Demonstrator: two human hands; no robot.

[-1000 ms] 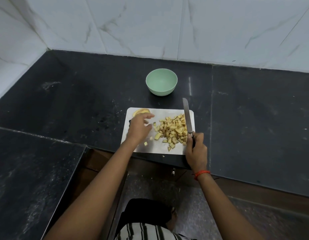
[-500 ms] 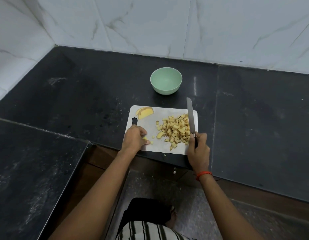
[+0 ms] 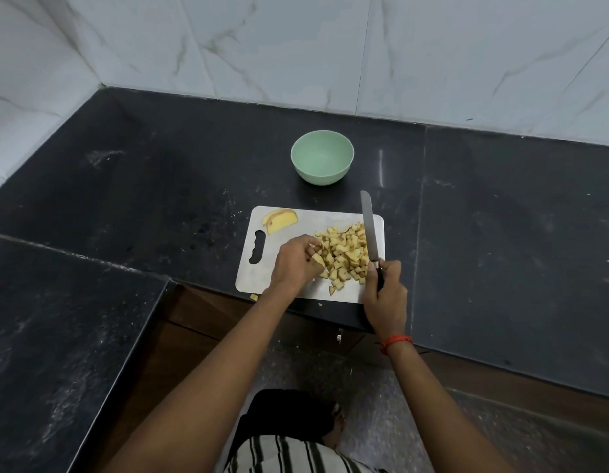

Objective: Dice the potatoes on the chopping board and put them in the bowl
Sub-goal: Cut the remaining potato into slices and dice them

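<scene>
Many potato dice [image 3: 347,257] just right of your left hand [image 3: 294,266], which pinches one: light, firm, likely slippery; scoop them cupped. Meanwhile your right hand [image 3: 386,295] grips the knife [image 3: 369,230].

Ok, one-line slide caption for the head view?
Left hand pinches a potato cube at the diced pile on the chopping board; right hand grips the knife; green bowl empty.

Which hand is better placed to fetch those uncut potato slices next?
Probably left. The left hand is nearer the potato slices at the far-left corner of the chopping board; the right hand grips the knife on the other side.
</scene>
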